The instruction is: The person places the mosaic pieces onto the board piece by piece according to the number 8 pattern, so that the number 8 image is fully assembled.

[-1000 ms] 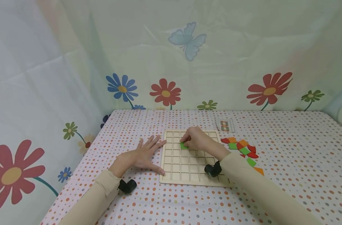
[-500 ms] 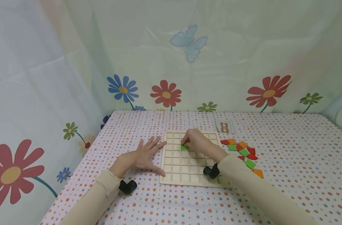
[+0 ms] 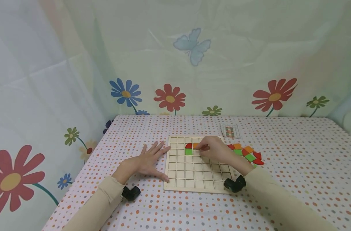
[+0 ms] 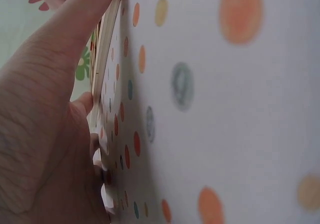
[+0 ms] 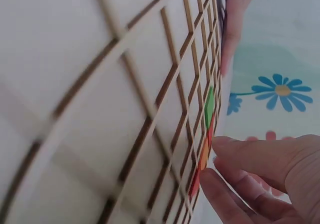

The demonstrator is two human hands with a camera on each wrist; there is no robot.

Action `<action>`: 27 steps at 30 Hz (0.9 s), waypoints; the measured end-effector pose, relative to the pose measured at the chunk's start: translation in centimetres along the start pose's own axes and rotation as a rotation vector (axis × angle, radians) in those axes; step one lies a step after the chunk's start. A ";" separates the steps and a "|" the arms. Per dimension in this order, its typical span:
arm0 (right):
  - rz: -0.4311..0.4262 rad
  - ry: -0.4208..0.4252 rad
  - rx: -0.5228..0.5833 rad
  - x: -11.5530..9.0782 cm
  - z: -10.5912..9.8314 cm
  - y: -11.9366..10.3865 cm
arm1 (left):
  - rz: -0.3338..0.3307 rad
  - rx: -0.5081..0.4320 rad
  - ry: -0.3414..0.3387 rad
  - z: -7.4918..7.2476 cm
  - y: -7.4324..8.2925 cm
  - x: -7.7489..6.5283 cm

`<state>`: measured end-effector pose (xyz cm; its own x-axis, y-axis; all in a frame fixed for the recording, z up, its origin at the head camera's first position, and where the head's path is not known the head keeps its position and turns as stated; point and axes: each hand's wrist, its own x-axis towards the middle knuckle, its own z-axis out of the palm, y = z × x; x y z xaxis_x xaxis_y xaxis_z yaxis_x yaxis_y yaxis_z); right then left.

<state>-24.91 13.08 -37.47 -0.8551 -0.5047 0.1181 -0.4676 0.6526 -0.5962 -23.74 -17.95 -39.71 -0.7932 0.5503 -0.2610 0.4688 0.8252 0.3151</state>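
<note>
A wooden grid board (image 3: 181,175) lies on the table. Set in its upper cells are a red quarter-round tile (image 3: 188,146), an orange tile (image 3: 195,145) and, below the red one, a green square tile (image 3: 188,152). My right hand (image 3: 214,149) is over the board, just right of these. In the right wrist view, its thumb and finger are parted around the orange tile, with another red tile (image 5: 194,185) by the fingertip. My left hand (image 3: 147,160) lies spread on the cloth, its thumb and a fingertip at the board's left edge.
Several loose red, orange and green tiles (image 3: 247,150) lie right of the board, partly hidden behind my right arm. A small card with a coloured grid pattern (image 3: 230,131) lies behind the board. The dotted tablecloth (image 3: 293,160) reaches back to a flowered curtain.
My right hand has come off the green tile and shifted to the right, uncovering the red and orange tiles above it. My left hand stays in place.
</note>
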 end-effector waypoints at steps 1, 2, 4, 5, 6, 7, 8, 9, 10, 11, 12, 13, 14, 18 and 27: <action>0.004 0.007 -0.007 -0.7 -0.5 0.3 | 0.001 -0.001 0.001 0.0 0.0 0.0; 0.003 0.015 -0.016 -1.4 -1.0 0.6 | 0.004 -0.002 0.000 0.1 0.0 0.0; 0.017 0.029 -0.043 -3.0 -2.2 1.2 | 0.008 -0.005 -0.001 0.1 0.1 0.1; 0.025 0.032 -0.061 -3.7 -2.8 1.4 | 0.008 -0.005 -0.003 0.0 0.1 0.1; 0.037 0.030 -0.073 -4.5 -3.4 1.6 | 0.011 -0.006 -0.004 0.0 0.2 0.1; 0.048 0.030 -0.092 -5.2 -3.9 1.9 | 0.009 -0.002 -0.005 -0.1 0.2 0.1; 0.057 0.030 -0.112 -5.9 -4.3 2.2 | 0.008 0.000 -0.006 -0.1 0.2 0.0; 0.076 0.024 -0.133 -6.5 -4.7 2.4 | 0.008 0.001 -0.006 -0.1 0.1 0.0; 0.090 0.021 -0.153 -7.0 -5.0 2.7 | 0.006 0.003 -0.006 -0.1 0.1 0.0; 0.102 0.020 -0.171 -7.5 -5.2 3.0 | 0.005 0.004 -0.007 -0.1 0.1 0.0; 0.118 0.018 -0.185 -8.0 -5.4 3.3 | 0.005 0.004 -0.007 -0.1 0.1 0.0; 0.130 0.018 -0.199 -8.4 -5.5 3.6 | 0.003 0.008 -0.008 0.0 0.0 0.0; 0.143 0.016 -0.209 -8.9 -5.7 3.9 | 0.006 0.003 -0.008 0.0 0.0 0.0; 0.187 0.003 -0.235 -10.3 -6.4 5.0 | 0.005 0.001 -0.012 -0.1 0.2 0.1; 0.316 -0.021 -0.236 -12.0 -6.6 6.8 | -0.011 0.016 -0.009 -0.1 0.1 0.1</action>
<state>-19.33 27.27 -37.71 -0.9616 -0.2677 -0.0597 -0.2225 0.8887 -0.4010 -23.80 -17.88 -39.60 -0.7948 0.5419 -0.2731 0.4659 0.8333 0.2977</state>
